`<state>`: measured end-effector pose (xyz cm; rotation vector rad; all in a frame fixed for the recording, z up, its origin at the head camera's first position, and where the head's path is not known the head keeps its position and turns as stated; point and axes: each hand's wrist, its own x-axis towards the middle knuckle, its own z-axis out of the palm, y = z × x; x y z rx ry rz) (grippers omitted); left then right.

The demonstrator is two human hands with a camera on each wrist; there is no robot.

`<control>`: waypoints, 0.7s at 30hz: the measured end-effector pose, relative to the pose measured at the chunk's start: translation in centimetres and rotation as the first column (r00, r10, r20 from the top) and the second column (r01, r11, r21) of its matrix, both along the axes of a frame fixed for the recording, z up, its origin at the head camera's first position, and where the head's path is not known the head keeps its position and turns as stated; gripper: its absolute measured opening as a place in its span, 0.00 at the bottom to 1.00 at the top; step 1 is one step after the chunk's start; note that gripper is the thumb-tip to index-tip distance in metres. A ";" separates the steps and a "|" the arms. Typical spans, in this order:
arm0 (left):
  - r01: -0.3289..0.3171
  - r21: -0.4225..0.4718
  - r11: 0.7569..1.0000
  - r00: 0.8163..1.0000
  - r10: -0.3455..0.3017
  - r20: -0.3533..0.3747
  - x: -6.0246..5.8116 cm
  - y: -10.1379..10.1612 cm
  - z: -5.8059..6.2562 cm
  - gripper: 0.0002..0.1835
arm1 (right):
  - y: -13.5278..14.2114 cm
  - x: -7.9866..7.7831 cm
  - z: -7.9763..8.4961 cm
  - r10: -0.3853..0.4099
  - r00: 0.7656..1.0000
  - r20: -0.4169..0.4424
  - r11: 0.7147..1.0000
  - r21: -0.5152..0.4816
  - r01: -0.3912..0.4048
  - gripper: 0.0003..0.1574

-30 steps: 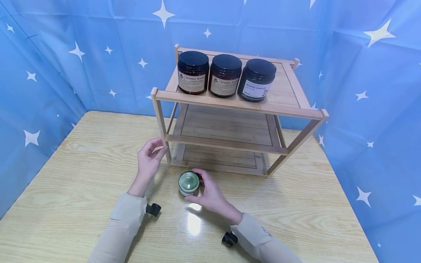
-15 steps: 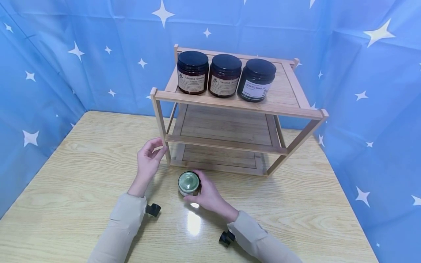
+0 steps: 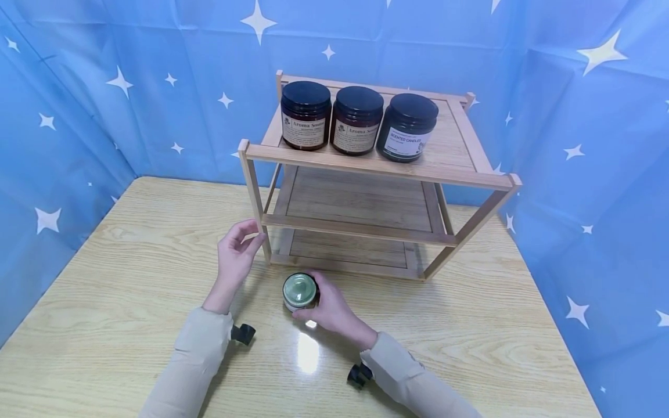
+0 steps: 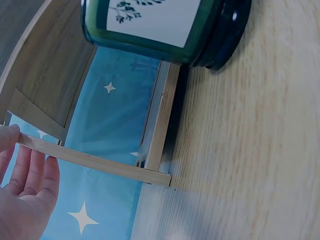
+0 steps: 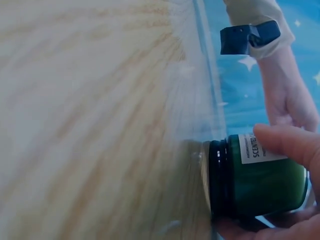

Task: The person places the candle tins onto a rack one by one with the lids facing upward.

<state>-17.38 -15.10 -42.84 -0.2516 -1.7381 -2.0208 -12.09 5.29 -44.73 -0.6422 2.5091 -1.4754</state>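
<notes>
An upside-down green glass candle jar (image 3: 299,291) stands in front of the wooden shelf rack, its green base facing up. In the right wrist view its black lid (image 5: 218,177) is against the table, and a white label shows below the thumb. My right hand (image 3: 334,305) holds the jar from the right, thumb on the near side and fingers on the far side. My left hand (image 3: 237,249) pinches the front left post (image 4: 95,161) of the rack (image 3: 360,227) between thumb and fingers. The same jar (image 4: 145,25) looms at the top of the left wrist view.
Two brown candle jars (image 3: 306,116) (image 3: 358,120) and a dark green candle jar (image 3: 407,128), all black-lidded, stand in a row on the rack's top shelf. Two lower shelves lie beneath. A blue star-patterned curtain (image 3: 183,87) hangs behind the wooden table (image 3: 130,278).
My right hand has shifted slightly left and closer around the jar. The left hand stays on the post, and the jar has hardly moved.
</notes>
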 end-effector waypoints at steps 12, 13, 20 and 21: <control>-0.001 -0.033 0.999 1.000 0.001 0.005 0.0 -0.1 -0.1 0.14 | 0.2 -0.1 0.0 -0.037 0.999 0.021 0.999 0.010 0.037 0.47; 0.000 -0.032 0.999 1.000 0.000 0.006 0.0 -0.1 -0.1 0.14 | 0.3 0.0 0.0 -0.038 0.999 0.024 0.999 0.008 0.038 0.46; 0.003 -0.043 0.999 1.000 -0.002 0.005 0.0 -0.2 -0.1 0.13 | 0.7 0.3 0.5 -0.049 0.997 0.061 0.999 -0.004 0.049 0.46; 0.004 -0.041 0.999 1.000 -0.004 0.004 0.0 -0.2 -0.1 0.13 | 0.8 0.3 0.7 -0.052 0.997 0.063 0.999 0.000 0.053 0.46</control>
